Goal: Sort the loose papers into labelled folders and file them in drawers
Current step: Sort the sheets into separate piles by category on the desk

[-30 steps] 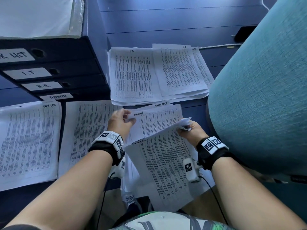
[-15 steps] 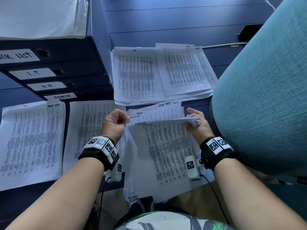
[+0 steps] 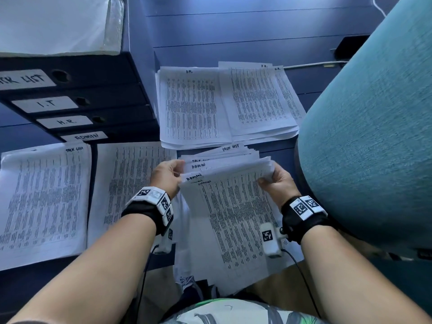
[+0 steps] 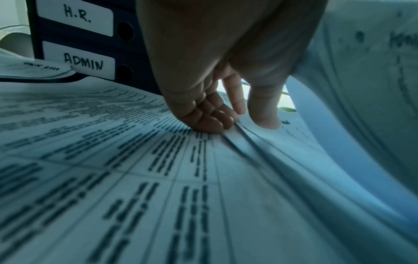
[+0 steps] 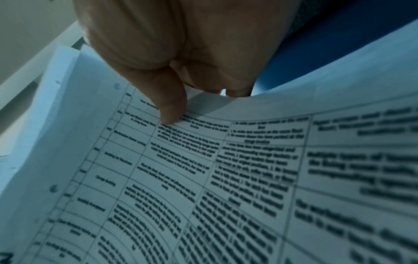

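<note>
A stack of loose printed papers [image 3: 233, 218] lies slanted over my lap, its upper sheets fanned and marked ADMIN and TASK LIST. My left hand [image 3: 180, 171] pinches the stack's top left corner; in the left wrist view the thumb [image 4: 264, 114] presses on the sheet edges and the fingers [image 4: 212, 117] are curled. My right hand [image 3: 266, 178] grips the top right corner, with its thumb [image 5: 169, 109] on the printed face. Four dark folders [image 3: 70, 106] lie stacked at the left, labelled TASK LIST, I.T, H.R. [image 4: 74, 19] and ADMIN [image 4: 83, 62].
Sorted piles lie on the blue surface: an I.T. pile [image 3: 191, 106], an H.R. pile [image 3: 259, 101], a TASK LIST pile [image 3: 44, 202] and another pile [image 3: 131, 183] beside my left hand. A teal chair [image 3: 364, 136] crowds the right side. White sheets [image 3: 51, 22] top the folders.
The sheet my right hand held curled back now lies flat on the stack. My left hand moved from the ADMIN sheet to the stack's top left corner.
</note>
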Motion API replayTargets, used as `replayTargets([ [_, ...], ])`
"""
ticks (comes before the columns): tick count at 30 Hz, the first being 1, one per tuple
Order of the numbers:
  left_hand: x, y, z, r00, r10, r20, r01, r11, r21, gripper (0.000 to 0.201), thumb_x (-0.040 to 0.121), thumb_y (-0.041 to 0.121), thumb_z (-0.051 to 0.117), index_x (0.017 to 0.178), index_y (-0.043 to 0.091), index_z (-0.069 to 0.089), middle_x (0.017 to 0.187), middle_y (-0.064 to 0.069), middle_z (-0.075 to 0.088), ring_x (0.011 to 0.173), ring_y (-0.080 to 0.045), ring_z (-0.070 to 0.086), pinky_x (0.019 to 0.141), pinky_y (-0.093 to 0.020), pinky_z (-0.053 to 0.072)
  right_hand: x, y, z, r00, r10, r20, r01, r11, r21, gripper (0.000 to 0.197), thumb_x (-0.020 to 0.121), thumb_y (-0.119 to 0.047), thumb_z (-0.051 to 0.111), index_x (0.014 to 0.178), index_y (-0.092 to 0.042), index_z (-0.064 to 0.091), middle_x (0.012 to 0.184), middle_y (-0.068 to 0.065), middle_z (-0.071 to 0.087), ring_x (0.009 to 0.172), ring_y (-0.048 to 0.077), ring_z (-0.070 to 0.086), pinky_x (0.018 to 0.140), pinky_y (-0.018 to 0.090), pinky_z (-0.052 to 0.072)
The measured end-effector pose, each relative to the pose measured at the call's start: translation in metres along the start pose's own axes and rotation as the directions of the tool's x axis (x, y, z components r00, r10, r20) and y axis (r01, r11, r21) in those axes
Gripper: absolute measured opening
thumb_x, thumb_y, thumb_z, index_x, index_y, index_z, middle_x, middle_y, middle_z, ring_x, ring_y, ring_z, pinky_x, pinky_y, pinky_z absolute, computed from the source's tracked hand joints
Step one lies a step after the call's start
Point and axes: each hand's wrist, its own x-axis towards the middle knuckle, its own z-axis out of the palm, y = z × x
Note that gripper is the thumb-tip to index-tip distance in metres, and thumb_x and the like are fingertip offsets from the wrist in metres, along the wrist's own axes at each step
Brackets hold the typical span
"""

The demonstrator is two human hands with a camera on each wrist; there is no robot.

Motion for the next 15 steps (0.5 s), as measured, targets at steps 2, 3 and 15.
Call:
replayTargets([
  [2, -0.0012, 0.0019, 0.0033, 0.999, 0.034, 0.025, -0.037, 0.991, 0.125, 0.044, 0.082, -0.01, 0.061, 0.114, 0.019, 0.067, 0.104, -0.002, 0.061, 0.083, -0.012, 0.059, 0.06, -0.015, 0.046, -0.0001, 0.001, -0.0002, 1.0, 0.024, 0.01, -0.024, 1.0, -0.006, 0.041, 0.085, 0.014, 0.055, 0.096, -0.023, 0.068, 0.097, 0.001, 0.072, 0.099, 0.016, 0.066, 0.09, 0.033, 0.053],
  [3, -0.0023, 0.0024, 0.0045, 0.999, 0.048, 0.02, -0.05, 0.985, 0.167, 0.041, 0.083, -0.011, 0.059, 0.111, 0.019, 0.066, 0.102, -0.002, 0.059, 0.078, -0.011, 0.057, 0.054, -0.012, 0.042, -0.0001, 0.0012, 0.0, 0.999, 0.034, 0.014, -0.034, 0.999, -0.001, 0.039, 0.086, 0.014, 0.055, 0.094, -0.022, 0.069, 0.095, 0.0, 0.072, 0.098, 0.015, 0.066, 0.088, 0.03, 0.054],
  [15, -0.0111, 0.0019, -0.0014, 0.995, -0.033, -0.089, 0.003, 0.947, -0.32, 0.029, 0.082, -0.009, 0.064, 0.077, 0.02, 0.059, 0.076, -0.005, 0.07, 0.065, -0.014, 0.063, 0.067, -0.027, 0.054, 0.0045, 0.0012, 0.0001, 0.998, -0.037, -0.055, 0.036, 0.999, -0.004, 0.019, 0.088, -0.002, 0.064, 0.082, -0.02, 0.066, 0.098, 0.002, 0.065, 0.087, 0.01, 0.063, 0.078, 0.029, 0.052],
])
